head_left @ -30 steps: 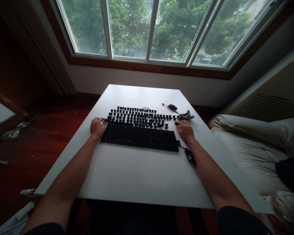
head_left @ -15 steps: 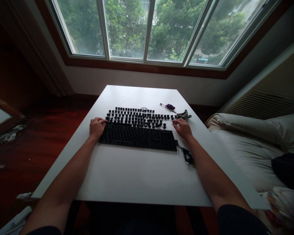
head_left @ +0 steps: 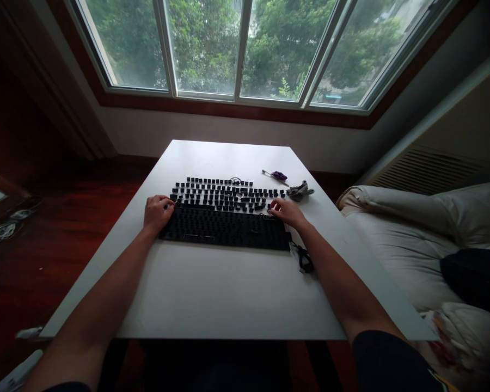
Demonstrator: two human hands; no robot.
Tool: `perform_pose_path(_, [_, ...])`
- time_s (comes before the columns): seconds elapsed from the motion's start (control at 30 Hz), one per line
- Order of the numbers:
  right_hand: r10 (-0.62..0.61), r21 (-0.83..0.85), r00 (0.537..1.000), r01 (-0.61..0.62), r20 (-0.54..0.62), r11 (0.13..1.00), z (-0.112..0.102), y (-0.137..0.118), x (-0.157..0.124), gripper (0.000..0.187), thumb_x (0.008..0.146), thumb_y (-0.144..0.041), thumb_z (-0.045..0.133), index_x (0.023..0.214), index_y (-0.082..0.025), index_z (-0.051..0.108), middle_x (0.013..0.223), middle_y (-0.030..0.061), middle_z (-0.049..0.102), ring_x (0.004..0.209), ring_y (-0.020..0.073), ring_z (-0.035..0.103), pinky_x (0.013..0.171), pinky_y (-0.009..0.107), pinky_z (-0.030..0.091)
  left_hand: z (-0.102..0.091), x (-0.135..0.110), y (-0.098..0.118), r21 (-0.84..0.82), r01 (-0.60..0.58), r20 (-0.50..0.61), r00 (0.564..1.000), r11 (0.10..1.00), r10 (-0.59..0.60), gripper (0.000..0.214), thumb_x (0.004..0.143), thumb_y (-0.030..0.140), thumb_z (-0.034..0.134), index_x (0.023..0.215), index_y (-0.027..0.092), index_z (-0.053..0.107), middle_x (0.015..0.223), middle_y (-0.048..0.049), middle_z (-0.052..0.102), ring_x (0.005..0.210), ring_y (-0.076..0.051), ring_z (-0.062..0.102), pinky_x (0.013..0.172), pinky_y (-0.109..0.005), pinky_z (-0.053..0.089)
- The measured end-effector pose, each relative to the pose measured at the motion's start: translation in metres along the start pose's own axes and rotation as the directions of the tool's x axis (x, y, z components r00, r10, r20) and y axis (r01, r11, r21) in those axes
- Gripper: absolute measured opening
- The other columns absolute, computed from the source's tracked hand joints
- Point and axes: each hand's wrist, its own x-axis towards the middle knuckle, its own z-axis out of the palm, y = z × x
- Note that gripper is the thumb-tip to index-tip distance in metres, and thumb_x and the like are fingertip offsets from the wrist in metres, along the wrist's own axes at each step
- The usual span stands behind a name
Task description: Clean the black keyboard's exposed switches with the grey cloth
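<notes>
A black keyboard (head_left: 228,231) lies on the white table, and rows of loose black keycaps (head_left: 212,191) are spread just behind it. My left hand (head_left: 158,213) rests at the keyboard's far left corner, thumb and fingers curled together; what they hold, if anything, is too small and dark to make out. At the far right edge of the keyboard, my right hand (head_left: 286,211) pinches at a keycap by the end of the nearest row, its fingertips partly hiding it. A black coiled cable (head_left: 304,260) sits below the right wrist, beside the keyboard.
A purple-handled tool (head_left: 278,175) and a crumpled grey cloth-like item (head_left: 300,190) lie behind my right hand. A thin wire ring (head_left: 236,181) sits among the back keycaps. The white table (head_left: 228,299) stands before a window, with a pale sofa (head_left: 400,239) to the right.
My right hand has moved left, from beside the keycap rows onto a keycap near the keyboard's far right corner. My left hand stays at the left corner. The whole view has shifted slightly.
</notes>
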Motion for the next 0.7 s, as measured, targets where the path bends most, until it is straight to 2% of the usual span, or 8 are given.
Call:
perform_pose_path(0.23, [0.011, 0.016, 1.000, -0.012, 0.023, 1.000, -0.004, 0.000, -0.001, 0.017, 0.083, -0.037, 0.075, 0.094, -0.025, 0.072, 0.080, -0.0003, 0.074, 0.070, 0.0168, 0.065, 0.065, 0.026, 0.043, 0.002, -0.001, 0.000, 0.012, 0.010, -0.006, 1.000, 1.000, -0.010, 0.014, 0.087, 0.033, 0.062, 0.086, 0.024, 0.073, 0.112, -0.0079, 0.067, 0.115, -0.031, 0.052, 0.109, -0.047, 0.041])
perform_pose_path(0.37, [0.026, 0.038, 1.000, -0.026, 0.004, 0.999, -0.001, 0.002, 0.000, 0.017, 0.082, -0.036, 0.075, 0.094, -0.024, 0.075, 0.079, -0.0002, 0.074, 0.071, 0.0167, 0.065, 0.065, 0.026, 0.044, 0.001, -0.003, 0.005, 0.004, 0.001, -0.002, 1.000, 1.000, -0.001, 0.020, 0.089, 0.041, 0.063, 0.087, 0.024, 0.073, 0.113, -0.0085, 0.066, 0.116, -0.031, 0.053, 0.110, -0.048, 0.040])
perform_pose_path(0.53, [0.021, -0.014, 1.000, -0.021, 0.001, 1.000, 0.001, 0.003, 0.000, 0.016, 0.084, -0.034, 0.074, 0.096, -0.023, 0.077, 0.083, 0.0014, 0.075, 0.074, 0.0177, 0.066, 0.068, 0.027, 0.044, -0.001, -0.005, 0.009, -0.025, -0.043, 0.043, 0.998, 0.999, 0.044, 0.019, 0.089, 0.040, 0.063, 0.091, 0.024, 0.074, 0.114, -0.0079, 0.067, 0.117, -0.030, 0.053, 0.112, -0.048, 0.038])
perform_pose_path(0.7, [0.007, 0.004, 0.998, -0.007, -0.059, 1.000, -0.011, 0.008, -0.010, 0.019, 0.089, -0.036, 0.068, 0.098, -0.021, 0.078, 0.077, 0.0024, 0.074, 0.070, 0.0184, 0.067, 0.070, 0.030, 0.046, -0.002, -0.006, 0.008, -0.043, -0.079, 0.031, 0.996, 0.996, 0.081, 0.020, 0.090, 0.040, 0.062, 0.092, 0.024, 0.073, 0.113, -0.0079, 0.067, 0.116, -0.029, 0.054, 0.111, -0.048, 0.039])
